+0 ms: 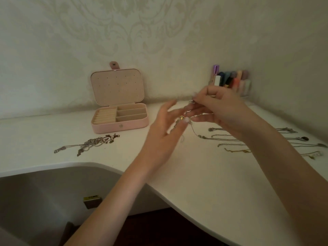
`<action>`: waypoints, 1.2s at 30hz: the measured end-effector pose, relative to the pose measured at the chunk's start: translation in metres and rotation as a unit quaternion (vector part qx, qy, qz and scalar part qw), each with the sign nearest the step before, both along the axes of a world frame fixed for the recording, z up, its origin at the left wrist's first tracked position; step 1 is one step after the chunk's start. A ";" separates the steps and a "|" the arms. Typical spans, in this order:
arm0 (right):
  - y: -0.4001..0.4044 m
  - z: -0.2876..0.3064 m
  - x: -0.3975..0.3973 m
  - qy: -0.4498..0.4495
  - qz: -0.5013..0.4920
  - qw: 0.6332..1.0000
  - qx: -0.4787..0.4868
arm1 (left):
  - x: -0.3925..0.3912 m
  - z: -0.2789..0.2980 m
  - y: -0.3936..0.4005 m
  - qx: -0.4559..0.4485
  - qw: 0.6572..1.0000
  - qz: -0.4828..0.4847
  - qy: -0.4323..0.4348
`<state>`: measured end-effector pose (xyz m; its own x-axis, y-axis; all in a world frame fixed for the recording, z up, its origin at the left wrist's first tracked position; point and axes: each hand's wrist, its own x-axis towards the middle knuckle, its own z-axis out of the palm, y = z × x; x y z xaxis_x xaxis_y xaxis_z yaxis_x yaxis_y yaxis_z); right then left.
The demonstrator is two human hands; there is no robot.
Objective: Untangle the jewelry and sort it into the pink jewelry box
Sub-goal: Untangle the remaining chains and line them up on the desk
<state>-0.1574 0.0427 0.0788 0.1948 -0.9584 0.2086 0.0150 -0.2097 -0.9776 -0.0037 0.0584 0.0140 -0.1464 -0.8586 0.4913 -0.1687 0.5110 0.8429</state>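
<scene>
Head view, single frame.

Worktop (204, 183): white, curved near edge, set against patterned wallpaper.

Pink jewelry box (119, 119): far left of centre, lid propped open against the wall. Ring rolls fill the left part of the tray and three long compartments the right; all appear unfilled, so sorting into the box looks not yet begun.

Tangled chains (88, 143): a silver clump on the worktop, just in front of the box and a little left, apart from both hands. Probably the unworked stock.

Separated chains (229, 139): several lying side by side in rough rows at the right, partly hidden under the right forearm. The spacing seems meant to keep freed pieces from re-knotting.

Left hand (164, 132): raised above the worktop at centre, fingers spread and fairly straight; the held piece lies against its fingertips, though whether they pinch it cannot be told through the blur.

Right hand (218, 107): raised just right of the left, fingertips curled and pinching the upper end of the held piece.

Held piece (179, 122): a small chain with a gold and red detail, hanging between the two hands, apparently lifted so that its knot hangs free.

Bottles (230, 79): a coloured row, far right against the wall.
</scene>
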 end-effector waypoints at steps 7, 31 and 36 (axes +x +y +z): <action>-0.016 -0.004 -0.021 -0.028 -0.135 0.990 0.012 | -0.010 -0.004 -0.009 0.002 0.995 0.088 0.046; 0.094 -0.065 -0.210 0.407 -0.442 0.798 -0.038 | -0.094 -0.009 0.050 -0.063 0.949 0.024 -0.307; 0.099 -0.083 -0.214 0.407 -0.456 0.790 -0.049 | -0.100 -0.016 0.049 -0.127 0.914 0.046 -0.382</action>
<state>-0.3717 0.1418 -0.0046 -0.4599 -0.7644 0.4519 -0.8114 0.1550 -0.5635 -0.1035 0.1071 -0.0019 -0.4634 -0.7562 0.4620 -0.7098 0.6288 0.3174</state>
